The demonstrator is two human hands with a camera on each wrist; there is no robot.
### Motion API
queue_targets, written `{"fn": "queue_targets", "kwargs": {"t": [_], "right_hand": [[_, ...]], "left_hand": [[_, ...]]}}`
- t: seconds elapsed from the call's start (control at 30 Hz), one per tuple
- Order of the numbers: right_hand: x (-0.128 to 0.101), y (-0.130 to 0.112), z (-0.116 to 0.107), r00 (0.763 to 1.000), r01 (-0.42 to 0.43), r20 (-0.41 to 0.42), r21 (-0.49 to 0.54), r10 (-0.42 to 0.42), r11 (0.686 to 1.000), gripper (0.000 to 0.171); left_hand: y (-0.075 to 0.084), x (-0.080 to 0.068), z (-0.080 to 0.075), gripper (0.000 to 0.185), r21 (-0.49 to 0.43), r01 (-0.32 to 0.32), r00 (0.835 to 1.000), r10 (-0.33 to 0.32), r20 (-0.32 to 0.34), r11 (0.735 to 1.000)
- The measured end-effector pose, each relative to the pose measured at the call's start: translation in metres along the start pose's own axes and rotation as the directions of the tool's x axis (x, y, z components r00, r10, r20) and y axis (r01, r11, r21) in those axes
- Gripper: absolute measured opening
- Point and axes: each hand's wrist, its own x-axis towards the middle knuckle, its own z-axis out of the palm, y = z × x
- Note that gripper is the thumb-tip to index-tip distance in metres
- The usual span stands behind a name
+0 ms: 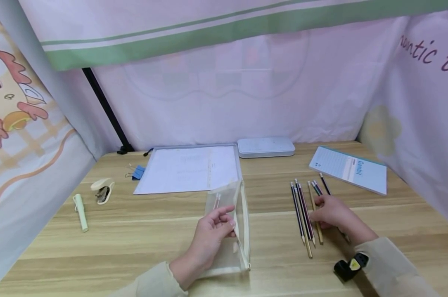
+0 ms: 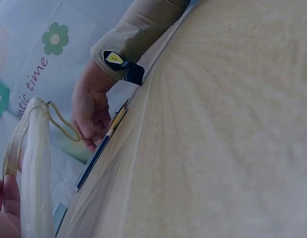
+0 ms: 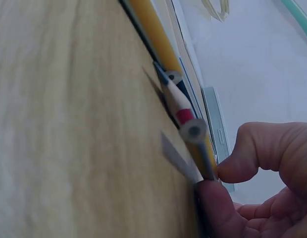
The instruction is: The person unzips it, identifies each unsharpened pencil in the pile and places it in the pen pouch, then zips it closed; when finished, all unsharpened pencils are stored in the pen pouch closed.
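Note:
My left hand (image 1: 209,233) grips the opening edge of a translucent zippered pencil pouch (image 1: 221,260) and holds it with its mouth towards the right. In the left wrist view, fingertips pinch the zipper edge of the pouch (image 2: 37,168). Over on the right, my right hand (image 1: 333,212) is down among several pencils (image 1: 297,213) lying on the table. The right wrist view has its thumb and a finger pinching a yellow pencil (image 3: 206,161), other pencils close by. Part of the pencils lies hidden behind that hand.
A notepad (image 1: 348,168) lies beyond the pencils. At the back are a white case (image 1: 266,147) and a sheet-covered board (image 1: 190,169). To the left sit a blue binder clip (image 1: 138,173), a stapler (image 1: 103,192) and a pale green pen (image 1: 81,212). Fabric walls surround the table.

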Motion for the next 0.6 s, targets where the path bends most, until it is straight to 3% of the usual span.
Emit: {"fn": "queue_targets", "kwargs": {"t": [0.17,0.33,0.43,0.6], "right_hand": [[-0.001,0.002,-0.003,1.0,0.019,0.015,0.056,-0.02,0.998,0.065],[-0.003,0.012,-0.005,0.998,0.033,0.051,0.182,-0.043,0.983,0.06],[-0.006,0.015,-0.003,0.996,0.047,0.062,0.302,-0.069,0.952,0.063],[-0.017,-0.007,0.014,0.986,0.113,0.052,0.488,-0.158,0.865,0.069]], "left_hand": [[0.0,0.0,-0.001,0.043,0.009,0.008,1.0,-0.008,-0.006,1.0],[-0.001,0.0,0.0,0.044,0.002,-0.001,1.0,0.001,-0.001,1.0],[0.0,0.0,0.001,0.045,-0.006,-0.008,1.0,0.008,0.001,1.0],[0.0,-0.001,0.001,0.044,-0.008,-0.014,1.0,0.014,0.002,1.0]]}}
